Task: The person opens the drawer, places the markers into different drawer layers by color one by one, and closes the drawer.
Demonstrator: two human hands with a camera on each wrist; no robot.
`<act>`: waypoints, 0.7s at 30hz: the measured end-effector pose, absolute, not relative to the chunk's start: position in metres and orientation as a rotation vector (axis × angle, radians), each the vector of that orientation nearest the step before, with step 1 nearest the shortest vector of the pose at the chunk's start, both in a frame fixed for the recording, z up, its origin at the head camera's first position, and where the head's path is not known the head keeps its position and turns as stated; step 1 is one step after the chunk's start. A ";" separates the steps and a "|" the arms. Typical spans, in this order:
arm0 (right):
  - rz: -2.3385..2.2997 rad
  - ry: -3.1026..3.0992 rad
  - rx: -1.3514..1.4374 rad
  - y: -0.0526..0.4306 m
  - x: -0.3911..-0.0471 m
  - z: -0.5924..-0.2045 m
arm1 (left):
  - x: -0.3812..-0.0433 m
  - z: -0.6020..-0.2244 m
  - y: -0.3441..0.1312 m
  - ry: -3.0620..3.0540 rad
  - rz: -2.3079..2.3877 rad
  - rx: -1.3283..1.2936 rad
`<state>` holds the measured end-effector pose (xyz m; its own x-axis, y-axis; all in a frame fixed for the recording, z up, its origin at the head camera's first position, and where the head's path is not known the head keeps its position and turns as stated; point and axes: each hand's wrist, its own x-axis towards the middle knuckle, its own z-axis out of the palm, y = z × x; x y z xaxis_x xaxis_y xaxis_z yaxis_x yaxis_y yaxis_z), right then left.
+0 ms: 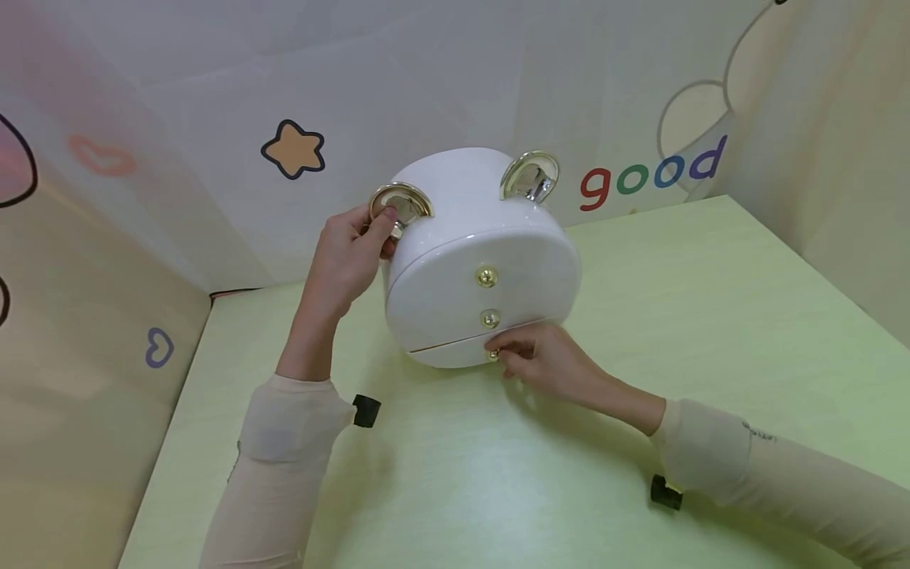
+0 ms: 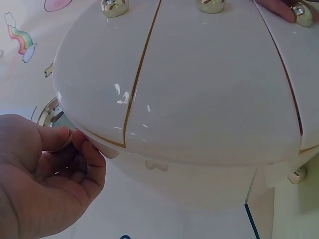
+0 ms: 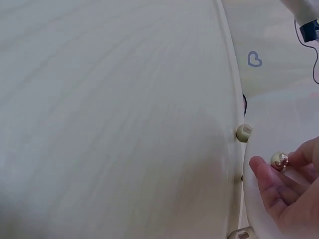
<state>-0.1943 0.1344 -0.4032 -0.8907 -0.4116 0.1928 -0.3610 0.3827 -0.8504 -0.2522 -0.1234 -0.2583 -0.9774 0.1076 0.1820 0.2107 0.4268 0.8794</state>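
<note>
A glossy white rounded drawer box [image 1: 444, 276] with two gold ears stands on the table, its front face split by thin seams. Three gold knobs run down that face; the upper knob [image 1: 486, 276] and middle knob [image 1: 490, 318] are uncovered. My left hand [image 1: 350, 257] grips the left gold ear [image 1: 401, 201] between thumb and fingers. At the lowest drawer [image 1: 444, 353], my right hand [image 1: 543, 359] has thumb and fingers around the bottom knob [image 3: 279, 161]. A dark seam shows above this drawer. In the left wrist view, fingertips meet the knob [image 2: 303, 15] at the upper right corner.
The pale green table [image 1: 746, 316] extends on both sides of the box. Behind it rises a printed backdrop [image 1: 455, 71] with a star and the word "good". The right gold ear [image 1: 532, 178] sticks up freely. Black wrist mounts [image 1: 366, 411] project from both sleeves.
</note>
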 end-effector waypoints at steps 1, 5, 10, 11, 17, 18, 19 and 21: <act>-1.565 2.558 -0.703 0.135 -0.195 -0.403 | -0.252 -0.258 -0.124 -2.575 -1.599 -0.286; -1.568 2.558 -0.688 0.135 -0.197 -0.405 | -0.254 -0.259 -0.124 -2.579 -1.592 -0.284; -1.585 2.556 -0.676 0.132 -0.199 -0.406 | -0.254 -0.260 -0.124 -2.565 -1.609 -0.295; -1.585 2.556 -0.672 0.132 -0.199 -0.406 | -0.254 -0.260 -0.124 -2.569 -1.607 -0.296; -1.575 2.548 -0.713 0.133 -0.199 -0.404 | -0.253 -0.259 -0.126 -2.572 -1.609 -0.329; -1.576 2.540 -0.730 0.133 -0.199 -0.404 | -0.254 -0.260 -0.126 -2.564 -1.624 -0.333; -1.578 2.532 -0.746 0.133 -0.200 -0.404 | -0.254 -0.260 -0.127 -2.555 -1.644 -0.334; -1.583 2.503 -0.780 0.134 -0.199 -0.404 | -0.255 -0.262 -0.127 -2.535 -1.697 -0.323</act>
<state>-0.1989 0.1337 -0.4043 -0.8675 -0.4564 0.1980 -0.3745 0.3370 -0.8638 -0.2549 -0.1268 -0.2624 -0.9752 0.1327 0.1774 0.2146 0.3669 0.9052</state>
